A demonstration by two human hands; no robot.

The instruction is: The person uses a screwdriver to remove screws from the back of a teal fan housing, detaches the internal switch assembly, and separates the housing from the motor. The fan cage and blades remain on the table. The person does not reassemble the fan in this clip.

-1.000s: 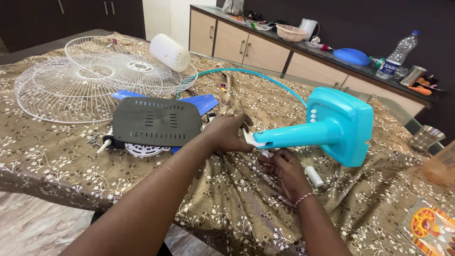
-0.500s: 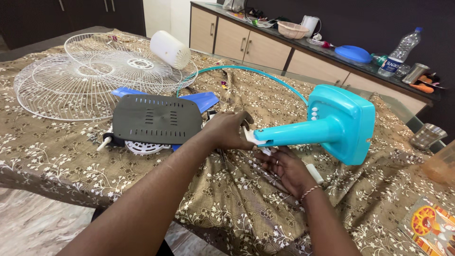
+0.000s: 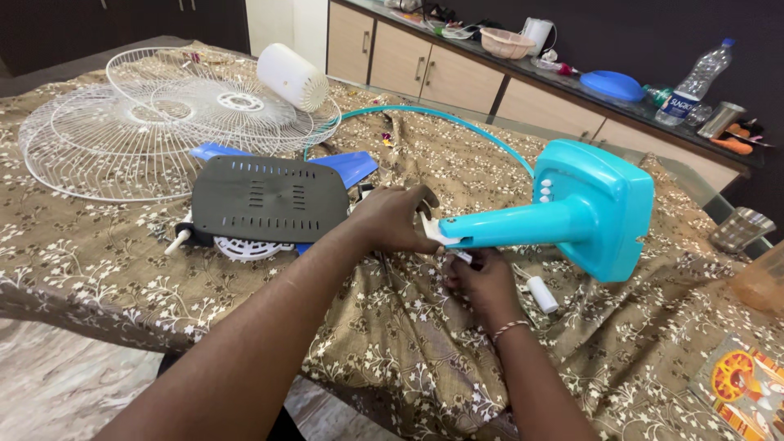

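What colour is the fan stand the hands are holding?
Bright turquoise blue fan stand, clearest in the head view.

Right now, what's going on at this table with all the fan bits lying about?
A person has a turquoise fan stand lying on its side on the patterned tablecloth. Their left hand grips the white end of its neck, while the right hand works just beneath it. White wire grilles, a dark grey cover, blue blades and a white motor housing lie apart nearby.
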